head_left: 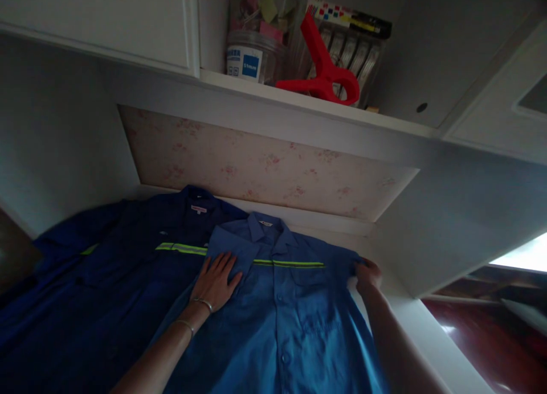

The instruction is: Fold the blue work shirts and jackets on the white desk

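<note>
A light blue work shirt with a yellow reflective stripe lies face up, buttoned, its collar toward the wall. It overlaps a dark navy shirt with the same stripe, spread out to its left. My left hand rests flat on the light blue shirt's left shoulder, fingers spread, two thin bracelets on the wrist. At the shirt's right shoulder edge, my right hand has its fingers curled around the fabric.
A white shelf runs above, holding a red plastic clamp, a clear jar and a packet of small items. Floral wallpaper backs the recess. A white ledge borders the right; dark red floor lies beyond.
</note>
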{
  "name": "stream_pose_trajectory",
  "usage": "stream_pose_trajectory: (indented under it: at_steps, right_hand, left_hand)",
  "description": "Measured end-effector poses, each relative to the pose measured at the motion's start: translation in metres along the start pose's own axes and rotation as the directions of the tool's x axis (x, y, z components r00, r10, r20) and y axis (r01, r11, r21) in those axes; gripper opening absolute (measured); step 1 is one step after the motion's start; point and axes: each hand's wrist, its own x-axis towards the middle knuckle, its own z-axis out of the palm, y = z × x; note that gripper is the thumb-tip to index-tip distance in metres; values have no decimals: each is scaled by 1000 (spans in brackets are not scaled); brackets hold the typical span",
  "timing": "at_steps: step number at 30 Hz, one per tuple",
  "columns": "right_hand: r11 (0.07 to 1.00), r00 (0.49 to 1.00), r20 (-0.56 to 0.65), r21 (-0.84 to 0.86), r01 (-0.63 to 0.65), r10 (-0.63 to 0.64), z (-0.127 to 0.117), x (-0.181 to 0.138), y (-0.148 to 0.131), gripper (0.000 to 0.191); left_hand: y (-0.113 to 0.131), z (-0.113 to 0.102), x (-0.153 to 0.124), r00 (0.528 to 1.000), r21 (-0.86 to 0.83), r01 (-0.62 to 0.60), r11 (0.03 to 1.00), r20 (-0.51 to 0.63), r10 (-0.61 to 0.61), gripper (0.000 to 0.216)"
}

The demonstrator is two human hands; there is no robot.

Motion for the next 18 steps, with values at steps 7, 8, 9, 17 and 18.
stream_pose_trajectory:
  at_steps: [7, 8, 9, 17, 18]
  right_hand:
    - [875, 762, 430, 243, 419, -484, 15, -66, -44, 37]
    - [858, 689, 511, 281, 430, -513, 15, -79, -45, 36]
    - [851, 647, 554, 303, 429, -524, 15, -89, -45, 36]
    - [808, 780, 491, -226, 545, -389, 49, -100, -44, 56]
    - [777, 744, 574, -274, 567, -341, 55, -102, -46, 56]
  left_hand:
    - [-2, 3, 2, 1000, 11, 11, 1000, -7, -11, 56]
    - [-2, 4, 2, 1000, 15, 11, 1000, -13, -10, 55]
    - [-2, 4, 2, 1000, 18, 10, 1000, -21, -9, 55]
    - [1, 1, 2, 995, -109, -7, 994, -103, -4, 46]
    - [2, 0, 4, 994, -128, -7, 992, -113, -7, 45]
